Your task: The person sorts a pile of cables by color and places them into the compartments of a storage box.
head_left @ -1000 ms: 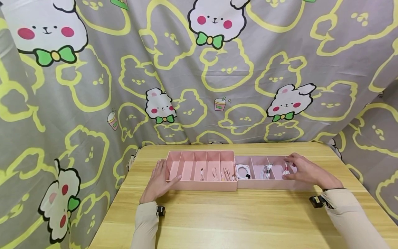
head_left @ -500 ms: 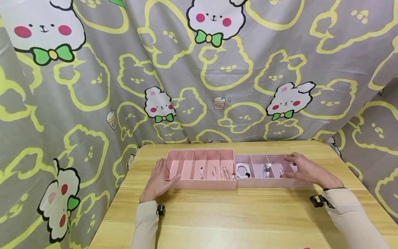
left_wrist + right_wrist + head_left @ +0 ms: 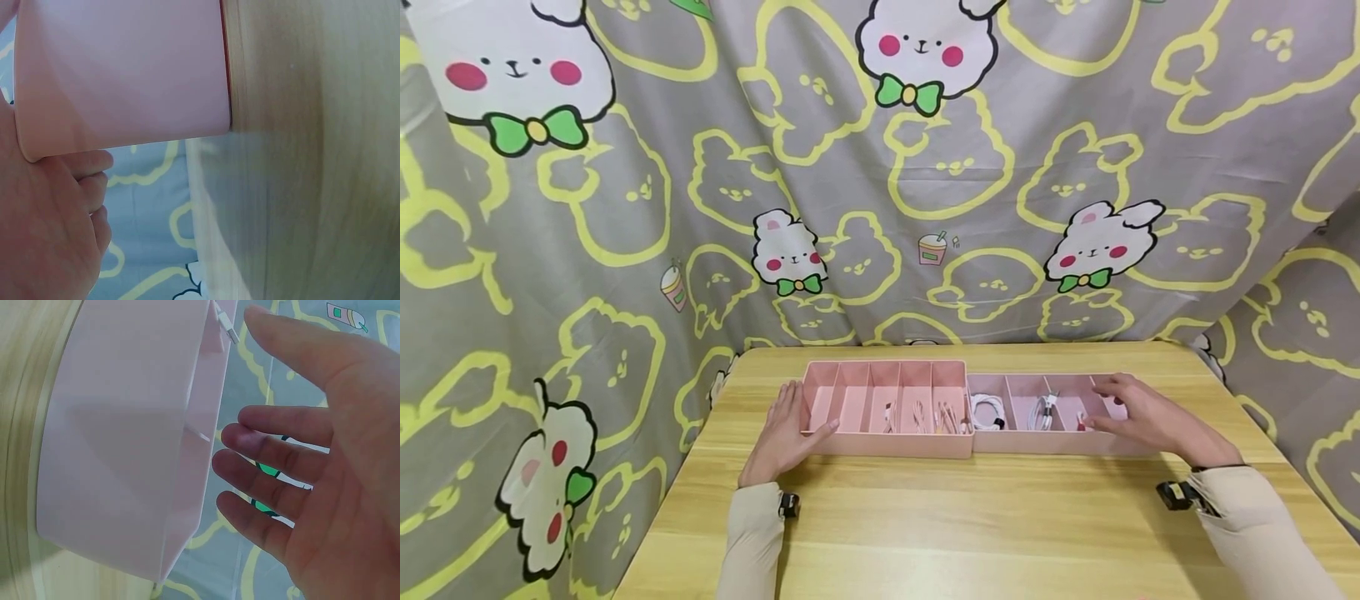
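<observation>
A pink divided box [image 3: 891,446] stands on the table, its right end against a lilac-pink divided box [image 3: 1060,442]. My left hand [image 3: 784,440] rests at the pink box's left front corner, thumb along the front rim and fingers beside the end wall. Over the lilac box's right part, my right hand [image 3: 1138,419] has its fingers spread and relaxed, with nothing between them in the right wrist view. By its thumb, a red bit [image 3: 1081,421] shows in a compartment. Farther left in that box lie a bundled white cable [image 3: 1042,410] and a coiled white cable [image 3: 988,412].
Slim pale items [image 3: 951,419] lie in the pink box's right-hand compartments. Both boxes stand toward the back of the wooden table [image 3: 955,525]. A patterned curtain [image 3: 880,167] hangs behind it and along the sides.
A white cable with a red tie was at my right fingertips and went down into the lilac box. My right hand has let go and shifted slightly right. The left hand stays put.
</observation>
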### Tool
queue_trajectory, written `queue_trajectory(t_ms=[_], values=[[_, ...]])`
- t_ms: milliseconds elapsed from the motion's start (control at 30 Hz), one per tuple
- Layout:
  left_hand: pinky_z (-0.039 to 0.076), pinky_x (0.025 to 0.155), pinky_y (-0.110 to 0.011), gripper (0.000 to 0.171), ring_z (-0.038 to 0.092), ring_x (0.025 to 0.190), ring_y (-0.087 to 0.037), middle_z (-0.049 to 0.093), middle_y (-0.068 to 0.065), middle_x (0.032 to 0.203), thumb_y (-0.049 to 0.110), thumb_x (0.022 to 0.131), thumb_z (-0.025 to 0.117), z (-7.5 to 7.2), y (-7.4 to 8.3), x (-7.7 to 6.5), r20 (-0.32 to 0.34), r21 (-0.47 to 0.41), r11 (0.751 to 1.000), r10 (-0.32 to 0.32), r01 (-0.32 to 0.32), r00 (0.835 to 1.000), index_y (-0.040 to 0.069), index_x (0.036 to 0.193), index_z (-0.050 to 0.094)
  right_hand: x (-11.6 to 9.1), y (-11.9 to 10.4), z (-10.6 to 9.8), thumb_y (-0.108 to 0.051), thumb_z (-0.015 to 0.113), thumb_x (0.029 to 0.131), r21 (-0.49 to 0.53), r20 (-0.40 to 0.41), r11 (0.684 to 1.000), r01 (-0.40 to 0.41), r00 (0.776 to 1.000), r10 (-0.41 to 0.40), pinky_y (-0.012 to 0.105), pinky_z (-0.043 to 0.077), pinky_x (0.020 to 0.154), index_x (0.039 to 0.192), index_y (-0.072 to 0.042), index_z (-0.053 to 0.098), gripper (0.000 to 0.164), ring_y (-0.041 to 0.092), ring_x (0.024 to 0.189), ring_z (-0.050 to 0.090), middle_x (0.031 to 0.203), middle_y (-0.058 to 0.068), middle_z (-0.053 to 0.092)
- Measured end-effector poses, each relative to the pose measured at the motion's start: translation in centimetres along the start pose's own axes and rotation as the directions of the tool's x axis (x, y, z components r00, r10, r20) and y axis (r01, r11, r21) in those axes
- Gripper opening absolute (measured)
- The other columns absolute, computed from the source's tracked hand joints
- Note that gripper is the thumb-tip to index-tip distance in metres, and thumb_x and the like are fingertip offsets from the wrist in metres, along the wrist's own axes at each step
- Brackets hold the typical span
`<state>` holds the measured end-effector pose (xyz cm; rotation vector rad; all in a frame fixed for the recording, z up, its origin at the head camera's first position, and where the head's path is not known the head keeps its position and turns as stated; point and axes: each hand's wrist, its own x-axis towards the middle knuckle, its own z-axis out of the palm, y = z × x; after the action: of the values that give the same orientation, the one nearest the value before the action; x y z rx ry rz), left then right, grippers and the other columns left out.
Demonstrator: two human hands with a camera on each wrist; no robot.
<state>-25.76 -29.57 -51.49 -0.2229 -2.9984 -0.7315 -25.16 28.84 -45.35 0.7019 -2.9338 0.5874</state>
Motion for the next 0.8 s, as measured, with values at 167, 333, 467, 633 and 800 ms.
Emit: queue_trajectory(t_ms=[167, 333, 467, 633, 800], values=[[0.01, 0.13, -0.063, 0.114, 0.002, 0.163, -0.04, 0.006, -0.023, 0.174, 0.071, 0.093, 0.057, 0.1, 0.1, -0.1, -0.004, -0.006, 1.0, -0.001, 0.001, 1.0, -0.002, 0.165, 0.007, -0.6, 0.0, 0.0, -0.033, 0.081, 0.09, 0.012, -0.033, 1.0, 0.019, 0.999, -0.019, 0.062, 0.055, 0.095, 0.133, 0.011, 0.062, 0.065, 0.048, 0.117, 0.065, 0.132, 0.034, 0.062], [0.012, 0.129, -0.066, 0.113, 0.007, 0.162, -0.045, 0.009, -0.026, 0.173, 0.068, 0.093, 0.059, 0.1, 0.2, -0.2, -0.025, -0.009, 1.0, 0.009, -0.01, 1.0, -0.005, 0.164, 0.01, -1.3, -0.2, -0.1, -0.028, 0.081, 0.09, -0.001, -0.06, 1.0, 0.027, 0.998, -0.027, 0.058, 0.057, 0.091, 0.129, 0.007, 0.065, 0.055, 0.041, 0.11, 0.069, 0.126, 0.028, 0.066], [0.012, 0.129, -0.065, 0.111, 0.006, 0.162, -0.044, 0.008, -0.024, 0.173, 0.066, 0.094, 0.061, 0.1, 0.2, -0.2, -0.023, -0.015, 1.0, 0.005, -0.005, 1.0, -0.004, 0.164, 0.01, -2.0, -0.4, -0.1, -0.026, 0.081, 0.09, -0.002, -0.061, 1.0, 0.02, 0.998, -0.021, 0.054, 0.059, 0.085, 0.126, 0.003, 0.068, 0.048, 0.036, 0.103, 0.071, 0.118, 0.024, 0.071], [0.01, 0.13, -0.063, 0.11, 0.004, 0.163, -0.04, 0.005, -0.021, 0.174, 0.066, 0.095, 0.059, 0.1, 0.2, -0.1, -0.002, -0.013, 1.0, -0.008, 0.008, 1.0, -0.002, 0.165, 0.008, -3.0, -0.9, -0.1, -0.029, 0.08, 0.091, -0.006, -0.043, 1.0, -0.013, 0.999, 0.013, 0.045, 0.059, 0.079, 0.124, 0.004, 0.07, 0.047, 0.027, 0.097, 0.07, 0.11, 0.016, 0.074], [0.009, 0.131, -0.063, 0.111, 0.001, 0.163, -0.039, 0.002, -0.02, 0.175, 0.068, 0.095, 0.057, 0.0, 0.1, 0.0, 0.005, -0.012, 1.0, -0.009, 0.009, 1.0, 0.0, 0.165, 0.005, -3.9, -1.1, 0.1, -0.022, 0.082, 0.088, -0.018, -0.061, 1.0, -0.01, 0.998, 0.009, 0.031, 0.057, 0.072, 0.119, 0.007, 0.072, 0.044, 0.01, 0.087, 0.065, 0.098, 0.004, 0.074]])
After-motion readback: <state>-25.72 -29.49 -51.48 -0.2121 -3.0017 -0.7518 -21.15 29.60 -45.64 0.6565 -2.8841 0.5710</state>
